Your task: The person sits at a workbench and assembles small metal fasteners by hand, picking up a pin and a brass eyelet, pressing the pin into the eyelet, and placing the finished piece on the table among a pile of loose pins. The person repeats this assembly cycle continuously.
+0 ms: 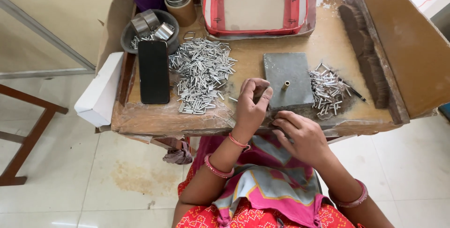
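The left hand (pixel 251 104) pinched something small, too tiny to identify, beside the grey block (pixel 287 80) and its brass pin (pixel 285 85). The right hand's (pixel 300 132) grip curled at the tabletop (pixel 262 47) edge, contents hidden. The large tube pile (pixel 202 73) remained; a smaller pile (pixel 327 89) lay right.

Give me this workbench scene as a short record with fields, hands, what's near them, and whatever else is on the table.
Left hand: fingers curled, pinching near the grey block's left edge; contents hidden
Right hand: resting at the table's front edge
Block: brass peg standing on it
Left pile: many small metal tubes
Right pile: fewer tubes
Also: black phone, dark bowl, brush
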